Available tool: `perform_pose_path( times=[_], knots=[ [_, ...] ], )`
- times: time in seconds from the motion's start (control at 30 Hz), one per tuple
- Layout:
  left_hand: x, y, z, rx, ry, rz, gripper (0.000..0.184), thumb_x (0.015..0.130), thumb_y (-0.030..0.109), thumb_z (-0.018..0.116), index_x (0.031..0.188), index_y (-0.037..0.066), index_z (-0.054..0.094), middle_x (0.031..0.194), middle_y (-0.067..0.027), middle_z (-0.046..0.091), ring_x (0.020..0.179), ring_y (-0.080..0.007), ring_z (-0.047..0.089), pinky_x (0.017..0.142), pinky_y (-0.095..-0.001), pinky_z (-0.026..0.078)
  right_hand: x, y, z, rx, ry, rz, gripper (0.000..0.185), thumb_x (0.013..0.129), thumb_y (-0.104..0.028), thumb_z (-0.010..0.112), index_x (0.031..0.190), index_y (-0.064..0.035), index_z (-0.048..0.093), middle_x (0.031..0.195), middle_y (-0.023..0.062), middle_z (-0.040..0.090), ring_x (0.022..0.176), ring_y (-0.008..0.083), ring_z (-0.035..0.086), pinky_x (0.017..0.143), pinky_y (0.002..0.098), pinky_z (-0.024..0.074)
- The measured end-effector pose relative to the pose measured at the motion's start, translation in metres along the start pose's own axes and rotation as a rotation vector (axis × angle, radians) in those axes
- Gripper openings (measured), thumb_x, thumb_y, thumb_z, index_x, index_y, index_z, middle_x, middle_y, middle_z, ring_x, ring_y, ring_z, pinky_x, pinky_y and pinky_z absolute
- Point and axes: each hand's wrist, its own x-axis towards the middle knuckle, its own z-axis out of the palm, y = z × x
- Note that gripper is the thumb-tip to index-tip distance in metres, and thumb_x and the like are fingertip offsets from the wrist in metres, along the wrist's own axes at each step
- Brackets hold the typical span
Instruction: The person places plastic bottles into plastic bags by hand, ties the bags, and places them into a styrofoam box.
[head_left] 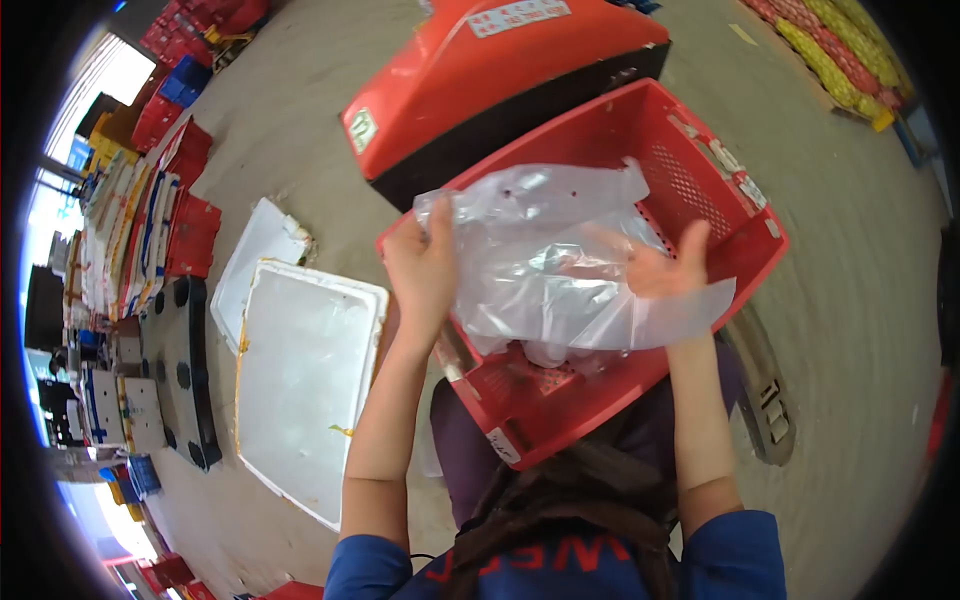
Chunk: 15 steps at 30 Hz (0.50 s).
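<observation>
A clear plastic bag point(545, 290) is spread across the inside of a red plastic crate point(620, 395) in front of me. My left hand point(425, 260) pinches the bag's left edge, thumb on top. On the right, my right hand point(665, 268) has its thumb raised and its fingers stretched out to the left, slightly blurred. Plastic lies across my right wrist; I cannot tell whether the hand is inside the bag or just against it. Below the bag's lower edge, pale rounded shapes show in the crate, too covered to name.
A red, dark-based machine or bin point(500, 80) stands beyond the crate. White foam lids point(310, 370) lie on the floor to the left. A black pallet-like slab point(180, 370) and stacked foam boards point(125, 235) are farther left. Filled net sacks point(830, 60) lie at upper right.
</observation>
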Motion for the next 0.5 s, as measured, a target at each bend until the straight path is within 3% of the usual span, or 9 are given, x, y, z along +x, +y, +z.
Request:
perform_pose_path(
  times=[0.07, 0.1, 0.17, 0.2, 0.23, 0.3, 0.33, 0.4, 0.5],
  knots=[
    [-0.004, -0.013, 0.040, -0.035, -0.231, 0.092, 0.032, 0.091, 0.022, 0.057, 0.069, 0.000, 0.058, 0.056, 0.0042, 0.045, 0.055, -0.0033, 0.036, 0.047, -0.0262, 0.030, 0.012, -0.014, -0.045, -0.555, 0.426, -0.182, 0.028, 0.087, -0.024, 0.062, 0.098, 0.0016, 0.063, 0.089, 0.0081, 0.066, 0.081, 0.0164, 0.063, 0.075, 0.0280, 0.0498],
    [-0.009, 0.005, 0.061, -0.119, -0.370, 0.114, 0.034, 0.092, 0.026, 0.056, 0.072, 0.000, 0.060, 0.059, 0.0028, 0.049, 0.060, -0.0030, 0.040, 0.051, -0.0246, 0.035, 0.015, -0.023, -0.059, -0.695, 0.445, -0.390, 0.019, 0.090, -0.019, 0.059, 0.091, -0.0004, 0.062, 0.083, 0.0032, 0.063, 0.075, 0.0113, 0.059, 0.069, 0.0247, 0.0484],
    [0.003, -0.037, 0.107, -0.311, -0.609, -0.347, 0.044, 0.090, 0.041, 0.056, 0.088, -0.003, 0.062, 0.072, -0.0012, 0.056, 0.067, -0.0081, 0.050, 0.059, -0.0243, 0.043, 0.011, -0.041, -0.069, -0.518, 0.672, -0.831, 0.015, 0.089, -0.017, 0.060, 0.089, -0.0019, 0.064, 0.078, 0.0028, 0.061, 0.068, 0.0094, 0.057, 0.062, 0.0215, 0.0445],
    [0.013, -0.057, 0.128, -0.323, -0.710, -0.588, 0.050, 0.089, 0.046, 0.056, 0.094, -0.003, 0.062, 0.076, -0.0030, 0.059, 0.069, -0.0105, 0.054, 0.061, -0.0243, 0.046, 0.000, -0.056, -0.071, -0.520, 0.872, -0.878, 0.013, 0.089, -0.014, 0.060, 0.092, -0.0012, 0.063, 0.080, 0.0030, 0.062, 0.068, 0.0091, 0.057, 0.063, 0.0216, 0.0447],
    [0.005, -0.073, 0.158, -0.279, -0.760, -0.659, 0.050, 0.086, 0.040, 0.060, 0.106, -0.005, 0.057, 0.089, -0.0116, 0.062, 0.079, -0.0207, 0.061, 0.069, -0.0298, 0.051, -0.005, -0.062, -0.069, -0.482, 0.917, -1.040, 0.013, 0.089, -0.013, 0.061, 0.093, -0.0009, 0.063, 0.081, 0.0030, 0.062, 0.068, 0.0089, 0.056, 0.063, 0.0215, 0.0448],
    [-0.015, -0.181, 0.214, 0.544, -0.975, 0.296, 0.049, 0.083, 0.022, 0.060, 0.120, -0.006, 0.047, 0.106, -0.0209, 0.059, 0.092, -0.0297, 0.061, 0.079, -0.0371, 0.051, -0.015, -0.073, -0.070, -0.419, 0.981, -1.286, 0.015, 0.085, -0.012, 0.066, 0.094, -0.0003, 0.063, 0.083, 0.0029, 0.063, 0.069, 0.0081, 0.056, 0.064, 0.0222, 0.0452],
    [-0.021, -0.184, 0.225, 0.542, -0.988, 0.306, 0.049, 0.083, 0.022, 0.060, 0.120, -0.006, 0.047, 0.106, -0.0209, 0.059, 0.092, -0.0297, 0.061, 0.079, -0.0371, 0.051, -0.019, -0.076, -0.069, -0.413, 0.992, -1.297, 0.015, 0.085, -0.012, 0.066, 0.094, -0.0003, 0.063, 0.083, 0.0029, 0.063, 0.069, 0.0081, 0.056, 0.064, 0.0222, 0.0452],
    [-0.034, -0.183, 0.243, 0.784, -1.032, 0.760, 0.061, 0.077, 0.009, 0.059, 0.131, -0.004, 0.034, 0.119, -0.0231, 0.051, 0.106, -0.0364, 0.054, 0.085, -0.0415, 0.049, -0.021, -0.078, -0.063, -0.435, 1.059, -1.351, 0.016, 0.084, -0.013, 0.067, 0.094, -0.0003, 0.063, 0.085, 0.0035, 0.063, 0.072, 0.0083, 0.056, 0.066, 0.0224, 0.0455],
    [-0.030, -0.167, 0.259, 0.885, -1.236, 0.690, 0.057, 0.078, 0.006, 0.055, 0.131, -0.002, 0.035, 0.118, -0.0178, 0.052, 0.110, -0.0347, 0.052, 0.085, -0.0405, 0.049, -0.022, -0.079, -0.059, -0.303, 0.990, -1.447, 0.018, 0.088, -0.020, 0.064, 0.090, -0.0023, 0.062, 0.083, 0.0002, 0.062, 0.074, 0.0061, 0.053, 0.066, 0.0207, 0.0431]
  ],
)
